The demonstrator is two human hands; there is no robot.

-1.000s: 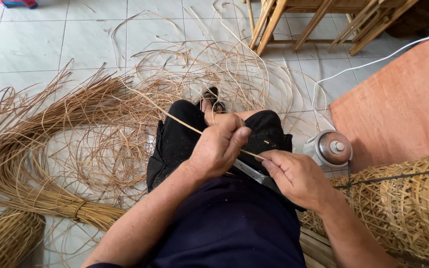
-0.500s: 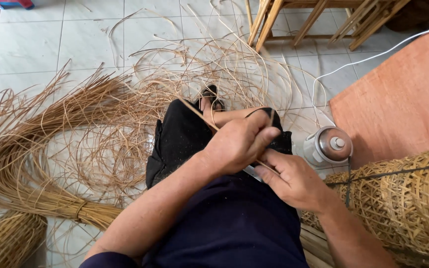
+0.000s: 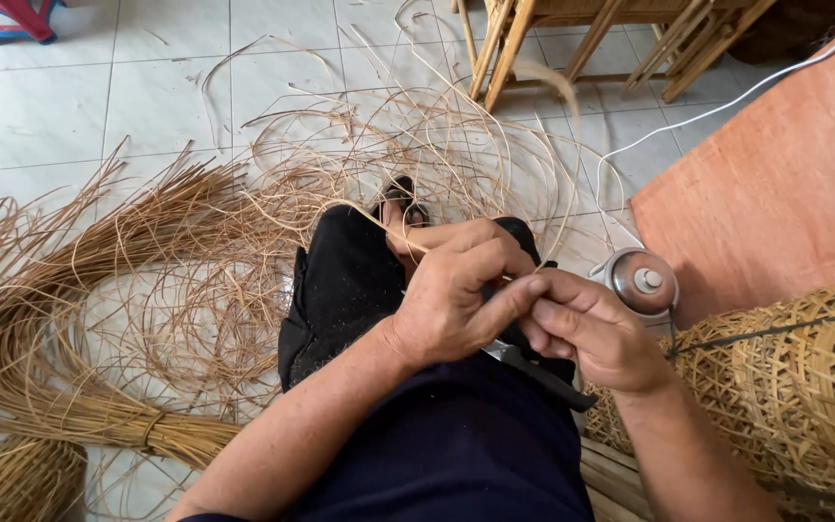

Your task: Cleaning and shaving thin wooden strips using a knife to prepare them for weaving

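Observation:
My left hand [image 3: 461,295] is closed around a thin rattan strip [image 3: 379,220] that runs up and left over my black-trousered knee [image 3: 345,285]. My right hand [image 3: 591,329] meets it fingertip to fingertip and grips a knife [image 3: 533,365] whose grey blade and dark handle show below both hands. Both hands rest together above my lap. The part of the strip inside the hands is hidden.
A bundle of tan rattan strips [image 3: 70,319] fans over the tiled floor at left, with loose curls [image 3: 417,145] ahead. A woven basket [image 3: 804,387] stands at right, a metal can [image 3: 642,280] beside it, a brown board [image 3: 785,184] behind, wooden furniture legs [image 3: 504,43] at top.
My left hand slid right along the strip to meet my right hand, which rose toward it. The strip's free end swung up and right.

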